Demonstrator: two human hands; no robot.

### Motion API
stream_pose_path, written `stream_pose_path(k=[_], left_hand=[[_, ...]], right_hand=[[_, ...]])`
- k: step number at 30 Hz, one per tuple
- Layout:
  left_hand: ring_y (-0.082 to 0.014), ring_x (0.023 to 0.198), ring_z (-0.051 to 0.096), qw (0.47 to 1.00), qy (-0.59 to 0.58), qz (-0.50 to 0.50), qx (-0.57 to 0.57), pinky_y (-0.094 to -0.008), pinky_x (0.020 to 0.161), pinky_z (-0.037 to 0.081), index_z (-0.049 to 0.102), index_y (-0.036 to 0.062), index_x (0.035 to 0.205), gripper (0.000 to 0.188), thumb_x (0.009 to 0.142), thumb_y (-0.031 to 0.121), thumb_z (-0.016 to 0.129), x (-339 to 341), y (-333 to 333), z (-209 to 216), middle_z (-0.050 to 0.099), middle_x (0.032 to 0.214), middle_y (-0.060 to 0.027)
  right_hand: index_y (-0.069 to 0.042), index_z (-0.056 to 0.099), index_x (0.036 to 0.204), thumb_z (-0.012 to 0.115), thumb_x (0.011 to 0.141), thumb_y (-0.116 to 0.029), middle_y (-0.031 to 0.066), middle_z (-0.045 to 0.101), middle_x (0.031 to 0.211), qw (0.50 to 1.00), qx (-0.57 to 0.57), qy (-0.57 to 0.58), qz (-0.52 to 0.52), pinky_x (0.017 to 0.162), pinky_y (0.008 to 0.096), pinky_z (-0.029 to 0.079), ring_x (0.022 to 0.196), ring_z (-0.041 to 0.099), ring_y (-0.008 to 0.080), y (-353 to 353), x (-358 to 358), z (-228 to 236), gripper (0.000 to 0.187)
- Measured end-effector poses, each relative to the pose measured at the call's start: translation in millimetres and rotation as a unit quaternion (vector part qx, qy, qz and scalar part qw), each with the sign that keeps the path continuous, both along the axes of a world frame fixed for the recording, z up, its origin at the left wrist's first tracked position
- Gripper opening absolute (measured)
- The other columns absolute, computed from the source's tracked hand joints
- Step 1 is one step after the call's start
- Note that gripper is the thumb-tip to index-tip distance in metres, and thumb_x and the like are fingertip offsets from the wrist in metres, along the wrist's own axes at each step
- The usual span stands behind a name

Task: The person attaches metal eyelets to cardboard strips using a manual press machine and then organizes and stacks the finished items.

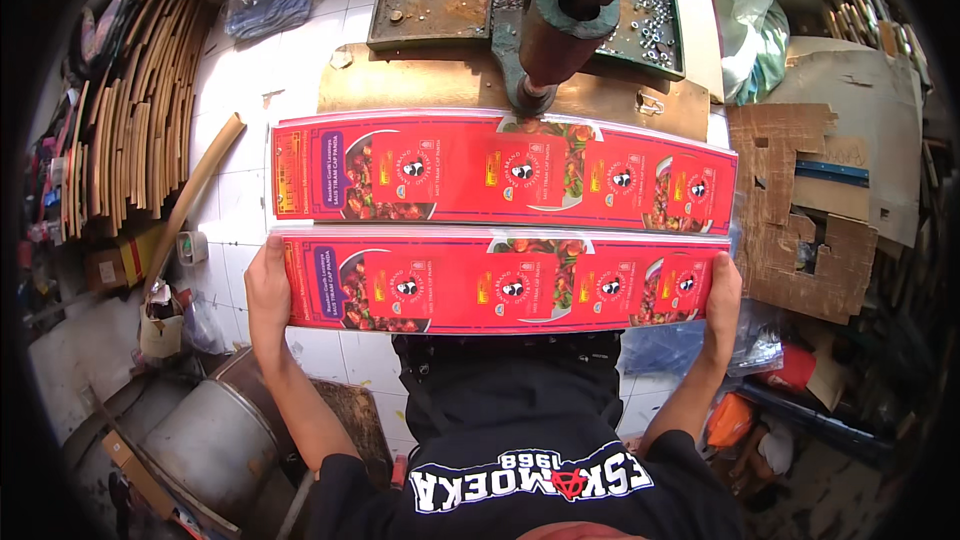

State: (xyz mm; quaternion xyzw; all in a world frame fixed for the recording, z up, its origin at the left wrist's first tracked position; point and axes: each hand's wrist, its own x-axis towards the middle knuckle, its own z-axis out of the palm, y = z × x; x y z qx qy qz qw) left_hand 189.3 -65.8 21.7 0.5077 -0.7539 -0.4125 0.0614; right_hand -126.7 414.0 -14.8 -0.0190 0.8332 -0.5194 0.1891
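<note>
My left hand (268, 290) grips the left end of a long red printed strip (465, 285), and my right hand (724, 300) grips its right end. It looks like a stack of thin sheets with food pictures and round panda emblems. I hold it level in front of my body. Just beyond lies a second strip stack (470, 175) with the same print, its near edge close along the held one. The rounded foot of a metal press (530, 98) stands at the far edge of that stack. My thumbs lie on top; the other fingers are mostly hidden.
Behind the strips is a tan board (420, 90). Flanking the press are a rusty tray (430, 5) with small bits and a tray of small metal rings (655, 35). Stacked cardboard (150, 90) leans at left; cut cardboard (790, 210) lies right. A metal drum (210, 430) stands lower left.
</note>
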Motion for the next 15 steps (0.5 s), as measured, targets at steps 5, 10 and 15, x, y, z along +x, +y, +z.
stream_pose_path(k=[5, 10, 15], left_hand=[[-0.0143, 0.079, 0.061, 0.999, 0.011, 0.009, 0.04, -0.0325, 0.075, 0.05, 0.065, -0.0086, 0.1, 0.071, 0.104, 0.057, 0.037, 1.1, -10.6, -11.0, 0.069, 0.085, -0.0124], [-0.0147, 0.079, 0.061, 0.997, 0.023, 0.009, 0.068, -0.0313, 0.076, 0.05, 0.065, -0.0073, 0.101, 0.071, 0.104, 0.057, 0.036, -3.3, -12.6, -8.7, 0.069, 0.087, -0.011], [-0.0141, 0.084, 0.062, 0.994, 0.045, 0.002, 0.098, -0.0298, 0.081, 0.05, 0.063, -0.006, 0.108, 0.069, 0.104, 0.057, 0.034, -4.7, -16.0, -6.9, 0.069, 0.095, -0.0105]], right_hand=[[0.003, 0.062, 0.114, 0.045, 0.105, -0.046, 0.0057, 0.067, 0.102, 0.999, -0.005, -0.033, 0.002, 0.083, 0.0285, 0.048, 0.09, 0.059, 0.0102, 1.8, -9.4, -3.2, 0.053], [0.004, 0.06, 0.121, 0.047, 0.103, -0.049, 0.0083, 0.067, 0.109, 0.998, -0.026, -0.051, 0.001, 0.087, 0.0303, 0.049, 0.094, 0.061, 0.0122, 4.5, -10.2, -8.9, 0.057], [0.004, 0.058, 0.124, 0.047, 0.103, -0.05, 0.008, 0.066, 0.112, 0.997, -0.043, -0.067, -0.007, 0.091, 0.0305, 0.048, 0.098, 0.06, 0.012, 6.0, -10.5, -5.4, 0.058]])
